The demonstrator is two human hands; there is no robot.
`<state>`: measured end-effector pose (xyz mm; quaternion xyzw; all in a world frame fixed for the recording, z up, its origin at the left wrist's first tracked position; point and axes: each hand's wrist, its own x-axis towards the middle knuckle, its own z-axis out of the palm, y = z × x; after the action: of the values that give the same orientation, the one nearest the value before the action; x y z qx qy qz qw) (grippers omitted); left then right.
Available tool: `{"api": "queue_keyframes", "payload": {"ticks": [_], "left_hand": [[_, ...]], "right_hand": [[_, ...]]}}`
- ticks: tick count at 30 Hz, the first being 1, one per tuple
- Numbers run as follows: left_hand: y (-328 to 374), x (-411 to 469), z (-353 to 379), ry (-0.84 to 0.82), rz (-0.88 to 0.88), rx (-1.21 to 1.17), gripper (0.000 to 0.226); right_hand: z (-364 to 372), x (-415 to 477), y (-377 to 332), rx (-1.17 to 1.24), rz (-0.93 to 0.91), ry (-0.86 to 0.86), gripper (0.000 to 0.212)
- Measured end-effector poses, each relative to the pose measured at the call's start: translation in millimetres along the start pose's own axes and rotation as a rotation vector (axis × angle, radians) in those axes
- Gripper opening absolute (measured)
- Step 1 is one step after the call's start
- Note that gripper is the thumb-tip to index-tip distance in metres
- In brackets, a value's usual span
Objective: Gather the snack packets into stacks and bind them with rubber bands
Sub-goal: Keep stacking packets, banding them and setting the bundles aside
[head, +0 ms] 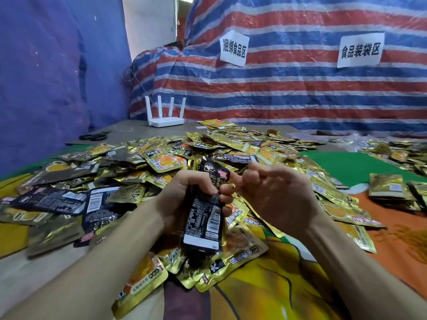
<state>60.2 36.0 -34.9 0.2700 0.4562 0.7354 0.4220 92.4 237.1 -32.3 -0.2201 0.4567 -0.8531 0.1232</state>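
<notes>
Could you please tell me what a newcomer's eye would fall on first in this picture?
First, the sprawling heap of gold and black snack packets spread across the middle of the scene. At its near centre, the left hand grips a stack of black packets, with the right hand curled close beside its top. Behind, a red, white and blue striped tarp bears two white paper signs.

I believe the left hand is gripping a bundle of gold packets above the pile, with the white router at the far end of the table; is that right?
Not quite: the left hand grips a bundle of black packets, not gold, as the head view shows. It is above the pile, and the white router is at the far end of the table.
</notes>
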Motion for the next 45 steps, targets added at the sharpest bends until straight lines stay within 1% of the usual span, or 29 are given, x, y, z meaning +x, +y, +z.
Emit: {"api": "queue_keyframes", "payload": {"ticks": [2, 4, 7, 8, 10, 11, 13, 14, 16, 18, 21, 23, 26, 28, 31, 33, 36, 38, 39, 41, 43, 45], "left_hand": [[-0.9, 1.1, 1.6, 0.034, -0.03, 0.02, 0.029], [-2.2, 2.9, 3.0, 0.063, 0.002, 0.015, 0.026], [-4.1, 4.9, 5.7, 0.124, 0.075, 0.109, 0.022], [-4.8, 5.7, 5.5, 0.171, 0.083, 0.133, 0.023], [-5.0, 7.3, 2.1, 0.318, 0.093, 0.142, 0.031], [-4.9, 7.9, 0.4, 0.381, 0.108, 0.139, 0.032], [-3.2, 9.0, -1.1, 0.457, 0.188, 0.099, 0.026], [-2.2, 9.9, -1.7, 0.478, 0.252, 0.055, 0.028], [-0.3, 12.0, -3.8, 0.533, 0.379, -0.044, 0.035], [0.5, 12.7, -4.7, 0.564, 0.465, -0.088, 0.029], [-0.8, 11.5, -4.6, 0.642, 0.554, -0.041, 0.024], [-2.3, 11.4, -2.2, 0.697, 0.619, 0.006, 0.024], [-3.2, 14.0, 3.5, 0.708, 0.713, -0.004, 0.028], [-3.7, 16.1, 6.6, 0.708, 0.759, 0.0, 0.026], [-8.1, 20.1, 8.0, 0.707, 0.837, 0.108, 0.021], [-12.7, 23.2, 8.3, 0.679, 0.85, 0.193, 0.021], [-16.6, 25.7, 6.9, 0.657, 0.829, 0.208, 0.019], [-17.3, 25.3, 8.5, 0.632, 0.829, 0.218, 0.021], [-17.6, 25.1, 10.2, 0.622, 0.825, 0.214, 0.019], [-17.6, 24.8, 15.3, 0.618, 0.806, 0.154, 0.011], [-15.6, 25.2, 17.7, 0.654, 0.77, 0.028, 0.01], [-11.1, 23.9, 16.6, 0.679, 0.734, -0.091, 0.007]], "right_hand": [[1.4, 1.7, 0.9, 0.062, -0.05, 0.082, 0.031], [2.1, 4.6, 3.7, 0.119, -0.097, 0.122, 0.032], [4.7, 7.5, 8.6, 0.075, -0.103, 0.117, 0.036], [4.9, 8.0, 9.5, 0.055, -0.094, 0.105, 0.04], [5.4, 7.9, 8.5, 0.029, -0.095, 0.075, 0.046], [5.1, 7.9, 7.2, 0.015, -0.1, 0.077, 0.048], [4.0, 7.8, 5.9, -0.017, -0.112, 0.1, 0.053], [3.7, 7.1, 6.3, -0.045, -0.117, 0.114, 0.054], [3.5, 5.9, 10.7, -0.169, -0.131, 0.155, 0.05], [4.8, 4.7, 18.1, -0.353, -0.137, 0.221, 0.051], [10.4, 3.9, 26.5, -0.544, -0.135, 0.28, 0.066], [14.5, 2.5, 29.0, -0.622, -0.148, 0.278, 0.07], [19.0, 0.6, 31.3, -0.814, -0.132, 0.249, 0.07], [21.1, 0.8, 33.2, -0.9, -0.132, 0.245, 0.067], [23.7, 1.5, 35.0, -0.93, -0.146, 0.261, 0.063], [25.1, 1.6, 35.7, -0.93, -0.163, 0.254, 0.059], [25.1, 1.8, 35.6, -0.958, -0.202, 0.257, 0.06], [23.5, 2.6, 35.3, -0.947, -0.223, 0.278, 0.061], [23.1, 2.9, 34.9, -0.935, -0.234, 0.286, 0.061], [22.9, 2.9, 34.4, -0.924, -0.252, 0.285, 0.063], [23.0, 2.5, 35.4, -0.9, -0.254, 0.27, 0.062], [22.1, 3.5, 38.7, -0.821, -0.234, 0.267, 0.061]]}}
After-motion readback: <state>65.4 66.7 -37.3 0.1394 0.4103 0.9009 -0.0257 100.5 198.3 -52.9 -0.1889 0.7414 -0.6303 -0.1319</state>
